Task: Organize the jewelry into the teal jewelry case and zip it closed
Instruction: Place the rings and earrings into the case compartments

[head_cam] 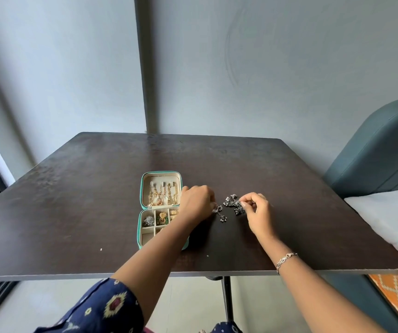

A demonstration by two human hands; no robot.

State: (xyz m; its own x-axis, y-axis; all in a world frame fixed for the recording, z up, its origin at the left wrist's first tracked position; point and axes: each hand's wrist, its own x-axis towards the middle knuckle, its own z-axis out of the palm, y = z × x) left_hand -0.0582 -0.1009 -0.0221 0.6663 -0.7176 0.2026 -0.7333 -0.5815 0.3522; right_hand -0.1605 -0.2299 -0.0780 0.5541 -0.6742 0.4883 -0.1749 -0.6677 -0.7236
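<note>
Strands of silver jewelry (pixel 233 203) lie just right of the open teal jewelry case (pixel 142 188), pinched by left hand (pixel 196 203) and right hand (pixel 258 212); left forearm hides the case's right compartments; piece count unclear.

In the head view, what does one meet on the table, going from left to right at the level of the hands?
Teal jewelry case → left hand → small silver earring → silver jewelry cluster → right hand

Left grip (pixel 196 203), right grip (pixel 256 212) both extended forward, pinching.
</note>
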